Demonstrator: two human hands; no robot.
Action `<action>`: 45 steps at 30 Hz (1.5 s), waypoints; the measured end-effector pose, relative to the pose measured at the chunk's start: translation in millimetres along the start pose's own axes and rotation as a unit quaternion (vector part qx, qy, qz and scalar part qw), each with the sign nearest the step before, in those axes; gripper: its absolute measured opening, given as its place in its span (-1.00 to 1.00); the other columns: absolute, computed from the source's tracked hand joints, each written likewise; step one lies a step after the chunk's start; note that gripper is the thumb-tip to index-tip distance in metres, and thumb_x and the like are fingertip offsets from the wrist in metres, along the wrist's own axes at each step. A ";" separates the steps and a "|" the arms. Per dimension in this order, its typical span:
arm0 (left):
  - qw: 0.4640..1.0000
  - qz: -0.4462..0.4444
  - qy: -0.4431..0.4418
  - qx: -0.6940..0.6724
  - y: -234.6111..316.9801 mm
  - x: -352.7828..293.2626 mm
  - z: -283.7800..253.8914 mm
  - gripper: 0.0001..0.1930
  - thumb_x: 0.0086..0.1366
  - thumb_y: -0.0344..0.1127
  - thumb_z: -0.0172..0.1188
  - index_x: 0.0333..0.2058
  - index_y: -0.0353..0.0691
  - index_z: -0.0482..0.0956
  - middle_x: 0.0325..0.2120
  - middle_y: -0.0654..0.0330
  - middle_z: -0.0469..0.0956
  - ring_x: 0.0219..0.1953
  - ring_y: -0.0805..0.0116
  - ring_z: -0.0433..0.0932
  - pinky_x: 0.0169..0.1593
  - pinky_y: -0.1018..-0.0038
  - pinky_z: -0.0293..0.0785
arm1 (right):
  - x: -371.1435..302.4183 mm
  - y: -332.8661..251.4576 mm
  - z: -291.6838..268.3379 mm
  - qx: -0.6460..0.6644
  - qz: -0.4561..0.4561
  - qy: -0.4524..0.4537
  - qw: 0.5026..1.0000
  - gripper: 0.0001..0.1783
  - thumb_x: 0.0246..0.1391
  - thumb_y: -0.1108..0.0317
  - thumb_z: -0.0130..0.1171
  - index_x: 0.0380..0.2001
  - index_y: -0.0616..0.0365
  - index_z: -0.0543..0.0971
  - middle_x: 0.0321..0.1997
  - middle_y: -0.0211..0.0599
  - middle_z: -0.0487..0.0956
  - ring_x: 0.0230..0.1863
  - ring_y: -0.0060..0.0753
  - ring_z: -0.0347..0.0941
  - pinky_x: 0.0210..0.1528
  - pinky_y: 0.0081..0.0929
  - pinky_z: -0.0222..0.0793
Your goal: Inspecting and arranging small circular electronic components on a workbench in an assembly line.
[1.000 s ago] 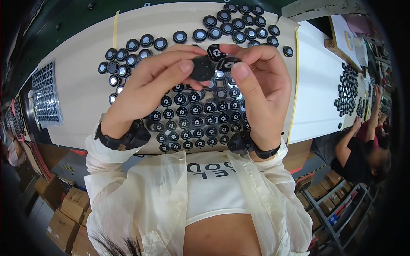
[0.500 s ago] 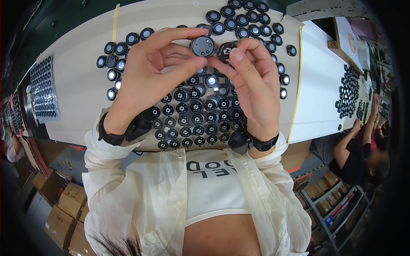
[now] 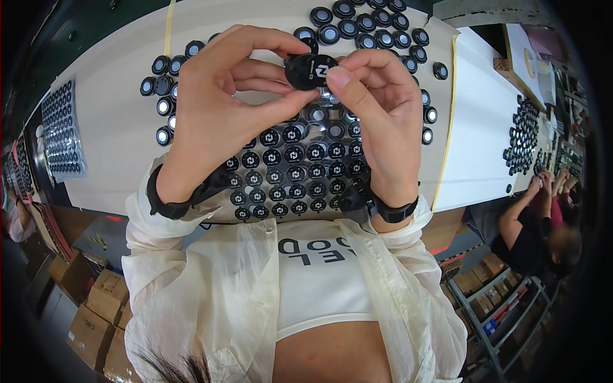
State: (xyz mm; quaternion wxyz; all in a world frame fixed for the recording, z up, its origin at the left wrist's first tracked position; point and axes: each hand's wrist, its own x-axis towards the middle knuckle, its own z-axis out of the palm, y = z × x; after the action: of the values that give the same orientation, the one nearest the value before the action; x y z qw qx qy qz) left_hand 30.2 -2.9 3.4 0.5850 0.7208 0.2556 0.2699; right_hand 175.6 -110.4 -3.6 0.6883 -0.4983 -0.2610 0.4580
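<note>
My left hand (image 3: 214, 105) grips a round black puck-shaped part (image 3: 292, 78) between thumb and fingers above the table. Over its face lies a thin black disc (image 3: 314, 71) with a white mark, pinched at its right edge by my right hand (image 3: 386, 105). The disc covers most of the part, and whether the two are pressed together I cannot tell. Below my hands, rows of matching black discs (image 3: 294, 155) sit in a clear plastic tray. Behind and to the left, more black round parts (image 3: 348, 28) with pale centres stand on the table.
A clear-wrapped tray of discs (image 3: 62, 127) lies at the far left. Yellow tape (image 3: 447, 115) runs down the right of the table (image 3: 115, 127). Farther right, a co-worker (image 3: 530, 220) sits by another cluster of black parts (image 3: 522, 137). Cardboard boxes (image 3: 89, 332) are stacked lower left.
My right hand has moved the disc left, from beside the part to over its face. The part's small raised dots, visible before, are now covered.
</note>
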 end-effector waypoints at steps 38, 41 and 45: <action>0.998 0.025 0.022 0.051 -4.6 -2.0 3.5 -0.58 -0.04 -0.65 0.35 -0.12 -0.37 0.59 -0.15 0.12 0.52 -0.27 0.37 0.63 -0.19 0.59 0.63 | 7.8 8.6 -6.4 -0.349 -0.188 -0.003 0.918 -0.81 -0.18 0.46 0.39 -0.40 0.25 0.66 -0.42 -0.28 0.63 -0.17 -0.36 0.49 -0.05 -0.44 0.38; 0.998 0.001 0.031 0.048 -5.8 6.5 3.4 -0.74 0.02 -0.47 0.36 -0.24 -0.31 0.63 -0.21 0.16 0.53 -0.29 0.35 0.64 -0.20 0.47 0.63 | 9.9 11.4 -6.4 -0.370 -0.231 -0.055 0.898 -0.67 -0.15 0.40 0.36 -0.23 0.23 0.63 -0.35 -0.21 0.63 -0.16 -0.24 0.50 0.00 -0.41 0.36; 0.942 0.101 0.033 0.318 -7.3 59.2 -21.1 -0.73 0.07 -0.53 0.18 -0.19 -0.30 0.53 -0.22 0.06 0.51 -0.21 0.16 0.58 -0.15 0.35 0.51 | 7.4 9.3 -1.5 -0.307 -0.160 -0.003 0.938 -0.54 -0.03 0.37 0.26 0.00 0.22 0.52 -0.09 -0.15 0.58 -0.11 -0.25 0.50 0.02 -0.44 0.33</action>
State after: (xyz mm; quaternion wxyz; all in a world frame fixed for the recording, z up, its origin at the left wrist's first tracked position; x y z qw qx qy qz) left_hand 58.1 53.9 5.2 0.2867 0.8818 0.2734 0.2560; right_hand 176.7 -103.7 -13.5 0.5652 -0.6356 -0.4674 0.2411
